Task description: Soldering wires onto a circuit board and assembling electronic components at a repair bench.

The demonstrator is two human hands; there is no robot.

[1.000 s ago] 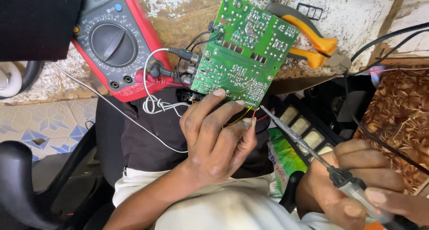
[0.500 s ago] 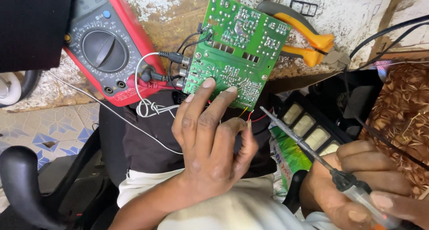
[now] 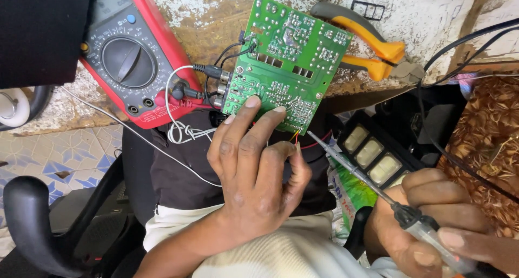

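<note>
My left hand grips the near edge of a green circuit board, solder side up, fingers on top and thumb beneath. Black and white wires run from the board's left edge, and red and yellow leads hang from its near edge. My right hand is closed around a soldering iron at lower right. The iron's thin metal tip reaches the board's near right corner, close to the red leads.
A red and grey multimeter lies on the chipped worktop left of the board. Orange-handled pliers rest behind the board. Black cables cross at right. A black chair arm is at lower left.
The board and my left hand have shifted slightly up and right in view. The soldering iron tip has moved in closer to the board's near right corner.
</note>
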